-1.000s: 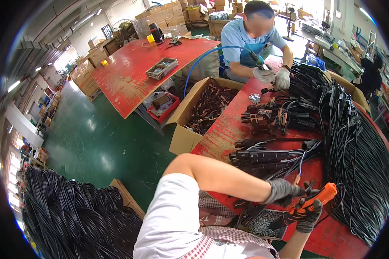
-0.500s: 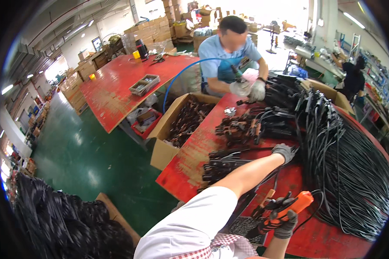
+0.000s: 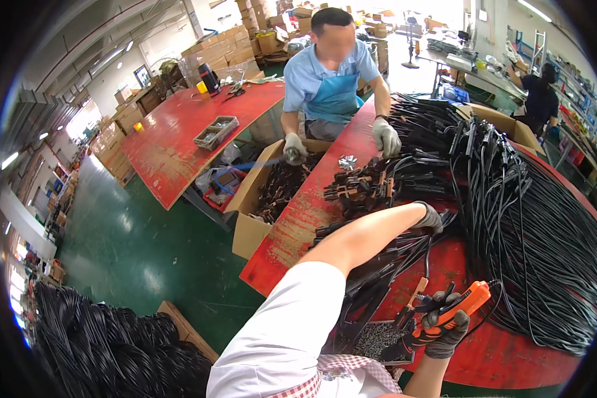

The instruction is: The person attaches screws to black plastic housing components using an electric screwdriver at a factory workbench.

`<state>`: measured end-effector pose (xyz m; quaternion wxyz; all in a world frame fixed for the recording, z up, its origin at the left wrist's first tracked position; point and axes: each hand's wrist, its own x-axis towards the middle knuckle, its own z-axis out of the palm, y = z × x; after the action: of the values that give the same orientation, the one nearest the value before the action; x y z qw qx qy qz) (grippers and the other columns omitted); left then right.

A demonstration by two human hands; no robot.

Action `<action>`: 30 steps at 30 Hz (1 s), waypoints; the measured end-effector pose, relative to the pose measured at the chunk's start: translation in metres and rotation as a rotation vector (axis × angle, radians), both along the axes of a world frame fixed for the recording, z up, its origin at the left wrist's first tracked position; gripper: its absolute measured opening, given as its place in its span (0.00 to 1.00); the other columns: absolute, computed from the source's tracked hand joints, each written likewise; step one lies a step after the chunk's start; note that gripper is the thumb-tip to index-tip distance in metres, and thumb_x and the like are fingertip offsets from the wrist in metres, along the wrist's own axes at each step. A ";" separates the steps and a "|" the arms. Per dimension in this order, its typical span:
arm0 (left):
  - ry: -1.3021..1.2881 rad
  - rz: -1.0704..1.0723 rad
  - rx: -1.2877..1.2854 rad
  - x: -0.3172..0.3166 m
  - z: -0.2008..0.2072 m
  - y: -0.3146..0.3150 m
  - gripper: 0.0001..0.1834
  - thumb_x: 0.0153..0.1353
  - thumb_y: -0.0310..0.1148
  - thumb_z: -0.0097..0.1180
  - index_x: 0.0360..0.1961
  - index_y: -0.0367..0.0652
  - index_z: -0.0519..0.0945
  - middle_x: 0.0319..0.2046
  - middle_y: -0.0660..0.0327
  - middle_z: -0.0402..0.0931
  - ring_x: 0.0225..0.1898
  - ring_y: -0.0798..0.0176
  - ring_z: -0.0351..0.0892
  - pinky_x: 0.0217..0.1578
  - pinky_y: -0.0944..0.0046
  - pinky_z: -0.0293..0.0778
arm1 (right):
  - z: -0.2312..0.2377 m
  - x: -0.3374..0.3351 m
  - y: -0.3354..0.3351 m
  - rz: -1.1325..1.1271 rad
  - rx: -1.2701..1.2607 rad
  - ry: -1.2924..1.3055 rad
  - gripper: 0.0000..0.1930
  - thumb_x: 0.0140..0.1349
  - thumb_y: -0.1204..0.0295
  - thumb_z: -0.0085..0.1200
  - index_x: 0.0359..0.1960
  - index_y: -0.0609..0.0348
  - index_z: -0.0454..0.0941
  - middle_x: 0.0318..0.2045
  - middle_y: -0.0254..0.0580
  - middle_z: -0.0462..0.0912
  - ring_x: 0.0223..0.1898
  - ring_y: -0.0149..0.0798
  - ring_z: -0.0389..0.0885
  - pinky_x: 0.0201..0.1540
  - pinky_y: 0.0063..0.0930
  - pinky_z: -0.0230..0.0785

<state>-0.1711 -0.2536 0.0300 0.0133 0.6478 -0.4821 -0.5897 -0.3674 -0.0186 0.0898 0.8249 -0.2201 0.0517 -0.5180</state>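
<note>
My left hand [image 3: 430, 219], in a grey glove, reaches across the table with bent fingers closed over a bundle of black cables [image 3: 408, 251]; its fingertips are partly hidden. My right hand [image 3: 448, 337], also gloved, is wrapped around an orange and black corded power screwdriver [image 3: 467, 300], held at a tilt near the front edge. Beside the tool is a copper-coloured clamp [image 3: 414, 292] with dark parts; whether my fingers also touch it is unclear. A tray of small metal screws [image 3: 373, 339] sits below, partly covered by the tool.
Long black cables [image 3: 544, 259] are heaped on the red table's right side. Copper and black clamps [image 3: 361, 189] lie farther left. Across the table sits a co-worker [image 3: 331, 73] by a carton of clamps [image 3: 249, 229]. Coiled black cable [image 3: 113, 345] stands at lower left.
My left hand has moved slightly up and left, bringing cables along. The right hand and screwdriver shifted slightly right. The co-worker straightened up and lowered one hand with a tool to the carton.
</note>
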 end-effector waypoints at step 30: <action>1.268 0.786 0.062 -0.029 0.002 0.191 0.16 0.49 0.48 0.52 0.16 0.49 0.68 0.10 0.65 0.67 0.09 0.66 0.65 0.10 0.67 0.62 | 0.004 0.032 0.016 -0.082 0.098 0.341 0.18 0.49 0.60 0.51 0.33 0.63 0.68 0.30 0.47 0.72 0.18 0.32 0.71 0.15 0.21 0.67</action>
<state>-0.2002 -0.0621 0.0318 0.4802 0.3083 -0.0980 -0.8153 -0.3353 -0.0028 0.0934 0.7922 -0.2621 0.2252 -0.5031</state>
